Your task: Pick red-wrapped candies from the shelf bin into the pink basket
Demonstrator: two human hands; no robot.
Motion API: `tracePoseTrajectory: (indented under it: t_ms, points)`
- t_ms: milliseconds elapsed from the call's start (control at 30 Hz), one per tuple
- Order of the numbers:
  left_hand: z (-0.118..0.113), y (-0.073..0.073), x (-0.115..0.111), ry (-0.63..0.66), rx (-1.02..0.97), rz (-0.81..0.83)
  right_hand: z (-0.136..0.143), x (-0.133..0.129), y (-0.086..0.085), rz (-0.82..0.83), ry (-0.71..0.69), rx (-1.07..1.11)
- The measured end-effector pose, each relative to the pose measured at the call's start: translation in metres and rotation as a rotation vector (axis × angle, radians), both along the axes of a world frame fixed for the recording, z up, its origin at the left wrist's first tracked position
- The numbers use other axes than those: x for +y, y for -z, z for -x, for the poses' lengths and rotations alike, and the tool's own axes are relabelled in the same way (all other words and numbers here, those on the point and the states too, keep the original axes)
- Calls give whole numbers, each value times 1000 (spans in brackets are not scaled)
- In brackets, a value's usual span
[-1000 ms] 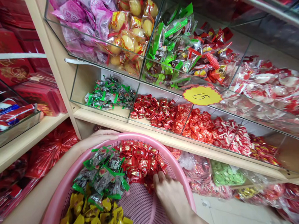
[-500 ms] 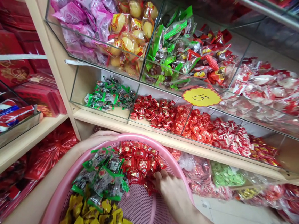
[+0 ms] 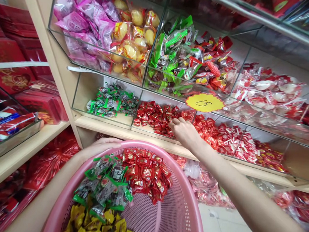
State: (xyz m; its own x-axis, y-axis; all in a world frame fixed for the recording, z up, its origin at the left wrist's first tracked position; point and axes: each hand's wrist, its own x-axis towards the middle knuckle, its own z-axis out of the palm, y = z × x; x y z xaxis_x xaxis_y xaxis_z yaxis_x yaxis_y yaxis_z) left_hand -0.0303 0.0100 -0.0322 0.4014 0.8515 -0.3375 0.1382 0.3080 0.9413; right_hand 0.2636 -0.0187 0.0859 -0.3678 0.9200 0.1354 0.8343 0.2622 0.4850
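My left hand grips the rim of a pink plastic basket at its far left side, with the fingertips partly hidden. Inside the basket lie red-wrapped candies, green-and-clear wrapped candies and yellow-wrapped candies. My right hand is beyond the basket, over the lower shelf bin at a pile of red candies. Its fingers are curled and close together; whatever they may hold is hidden.
Clear dividers separate the lower bin, with green-wrapped candies at left. Above, a clear tray holds purple packets and yellow egg-shaped sweets. A yellow price tag hangs on its front. Red boxes fill the left shelf.
My right hand has moved from the red candies in the basket up and forward to the shelf bin. My left hand stays on the rim.
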Motion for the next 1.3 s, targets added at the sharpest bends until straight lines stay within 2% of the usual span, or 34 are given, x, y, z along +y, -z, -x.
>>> tracePoseTrajectory:
  t_ms: [100,233,400,567,700,833,900,967,1033,1133,1200,1300]
  points:
    - [0,-1,-1,-1,-7,-9,-2,19,10,40,12,-102]
    - [0,0,0,19,-13,-14,-5,27,18,48,61,-127]
    - [0,0,1,9,43,-27,-7,28,20,46,88,-130]
    - [-1,-1,0,2,16,-34,-8,29,22,36,77,-115]
    - [0,-2,-1,6,22,-28,-8,26,15,24,74,-67]
    - [0,-8,-3,47,16,-24,-6,-1,-3,-25,8,114]
    - [1,-12,-6,64,-5,1,-5,-26,-8,-25,-70,255]
    - [1,-14,-8,68,-9,15,-3,-56,-4,25,-138,397]
    - [0,-14,-10,57,1,-4,0,-87,9,131,-153,470]
    - [0,-12,-10,35,-5,-46,4,-122,37,263,-120,508]
    - [0,-11,-10,30,-13,-48,6,-136,54,325,-85,516]
    - [-1,-12,-11,44,-20,-30,9,-141,71,321,-49,508]
